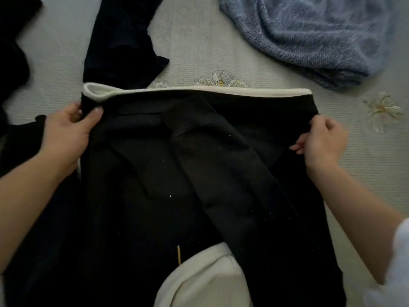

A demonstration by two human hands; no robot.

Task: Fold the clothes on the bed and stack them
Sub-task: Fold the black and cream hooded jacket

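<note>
The black garment (155,173) lay spread on the bed (221,52) directly in front of the person, its sleeves folded in across the middle and a white lining edge (199,90) showing along its far side. A cream-white part (205,278) of it, perhaps a hood or collar, bulged at the near edge.

The left hand (66,131) held the far left corner, thumb on top and fingers (74,107) wrapped behind the cloth, pinching it closed. The right hand (321,140) gripped the far right edge, its fingers (297,148) curled shut on the fabric. Both grips sat level with each other, which suited a fold across the width.

The step in hand seemed to be a crosswise fold of the garment. To do it well, the two corners should travel together at one height, keeping the white edge straight and taut, so that the tucked sleeves did not slide out. Laying the edge down square to the near side, then smoothing outward from the centre, would give a flat packet for stacking.

Around it, a dark navy piece (119,41) lay just beyond the left corner, other dark clothes (13,52) sat at the left margin, and a blue knitted sweater (309,36) lay crumpled well apart at the far right, none yet folded.
</note>
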